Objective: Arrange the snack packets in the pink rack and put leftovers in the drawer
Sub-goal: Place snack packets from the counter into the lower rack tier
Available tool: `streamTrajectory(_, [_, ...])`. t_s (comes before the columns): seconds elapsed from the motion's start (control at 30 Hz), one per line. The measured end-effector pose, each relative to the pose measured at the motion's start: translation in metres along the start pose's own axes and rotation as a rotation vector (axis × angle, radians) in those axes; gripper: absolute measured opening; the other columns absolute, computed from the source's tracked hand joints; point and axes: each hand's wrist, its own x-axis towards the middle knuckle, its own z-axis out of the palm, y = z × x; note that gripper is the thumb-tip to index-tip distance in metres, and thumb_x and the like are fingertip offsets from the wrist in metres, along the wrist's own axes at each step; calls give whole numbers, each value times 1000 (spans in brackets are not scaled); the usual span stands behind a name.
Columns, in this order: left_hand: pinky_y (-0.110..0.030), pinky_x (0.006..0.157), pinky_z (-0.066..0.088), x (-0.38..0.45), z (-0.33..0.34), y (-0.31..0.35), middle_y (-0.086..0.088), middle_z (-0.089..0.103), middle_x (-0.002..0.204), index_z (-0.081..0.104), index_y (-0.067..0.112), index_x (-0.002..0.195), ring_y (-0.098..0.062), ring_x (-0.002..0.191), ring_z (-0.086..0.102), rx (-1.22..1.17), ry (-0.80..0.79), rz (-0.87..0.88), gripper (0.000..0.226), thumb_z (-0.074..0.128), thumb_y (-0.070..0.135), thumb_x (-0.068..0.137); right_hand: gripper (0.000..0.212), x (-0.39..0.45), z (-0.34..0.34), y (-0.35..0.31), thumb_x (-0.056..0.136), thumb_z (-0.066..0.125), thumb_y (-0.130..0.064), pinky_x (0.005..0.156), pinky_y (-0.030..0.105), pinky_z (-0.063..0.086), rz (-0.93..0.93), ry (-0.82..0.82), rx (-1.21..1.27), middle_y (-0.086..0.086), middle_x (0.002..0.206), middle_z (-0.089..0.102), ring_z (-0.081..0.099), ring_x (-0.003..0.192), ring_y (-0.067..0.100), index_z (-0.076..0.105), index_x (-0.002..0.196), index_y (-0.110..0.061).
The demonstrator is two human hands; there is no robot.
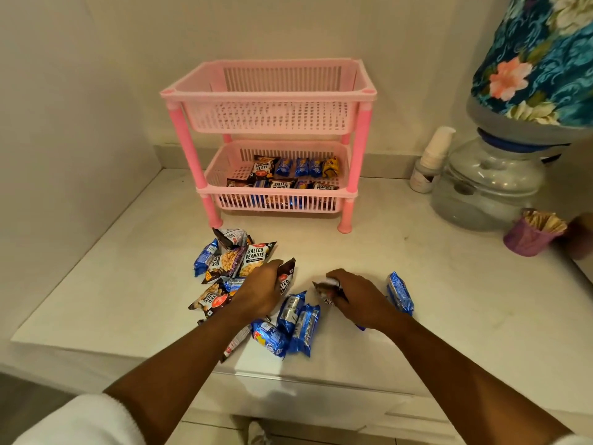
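Pink rack [269, 94]: two tiers, lower holding packets [290, 175].

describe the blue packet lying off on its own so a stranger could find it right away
Start at the two-tier pink plastic rack on the white countertop and come forward to the right hand. Just right of that hand lies a shiny blue snack packet. Unlike the other blue packets, heaped between the hands, it lies alone.

Glossy foil snack packets [300, 329] lie on a smooth white countertop [449, 300] before a matt plastic rack [269, 94].
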Motion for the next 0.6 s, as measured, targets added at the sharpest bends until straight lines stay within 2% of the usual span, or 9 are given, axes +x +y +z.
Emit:
streamTrajectory(0.1, [-36,77,54,3,-12,2,-6,68,104,53,17,130,-22,89,64,-43,77,-3,32,50,17,98,36,8,-11,-6,100,53,-43,81,37,58,44,133,206,1,110,72,69,94,15,54,129,-22])
streamTrajectory(0.2, [-34,68,52,8,-24,1,-1,67,92,56,17,121,-18,79,63,-152,143,-34,24,51,23,98,37,21,-19,-18,102,53,-37,78,43,63,114,278,524,3,110,72,72,94,16,51,134,-19])
streamTrajectory(0.33, [-29,69,47,17,-38,-9,3,66,91,58,28,101,-12,80,62,-500,147,-178,5,55,25,98,34,45,-23,-45,103,53,-28,62,27,60,196,404,906,1,118,68,71,96,17,48,136,-24])
streamTrajectory(0.4, [-29,70,44,23,-47,-16,3,65,92,58,31,93,-15,83,59,-644,89,-229,11,57,20,95,33,60,-24,-60,102,53,-24,58,25,57,232,448,1022,-2,117,67,69,98,18,49,135,-24])
streamTrajectory(0.47, [-30,73,46,30,-58,-25,3,63,99,60,31,98,-16,90,59,-736,-20,-229,19,58,13,93,30,76,-23,-77,101,56,-16,61,30,61,292,468,1194,1,116,67,69,98,20,52,130,-19])
streamTrajectory(0.5, [-29,75,49,34,-64,-30,1,62,105,60,30,106,-16,93,60,-767,-71,-211,25,59,9,92,29,84,-22,-85,100,57,-12,66,36,63,325,465,1288,4,116,69,71,97,22,53,128,-16])
streamTrajectory(0.6, [-35,86,51,42,-86,-48,-3,59,122,46,38,129,-20,109,61,-869,-155,-152,52,60,7,90,31,109,-19,-107,97,61,-9,81,52,61,392,452,1439,15,117,71,73,93,28,54,128,-7])
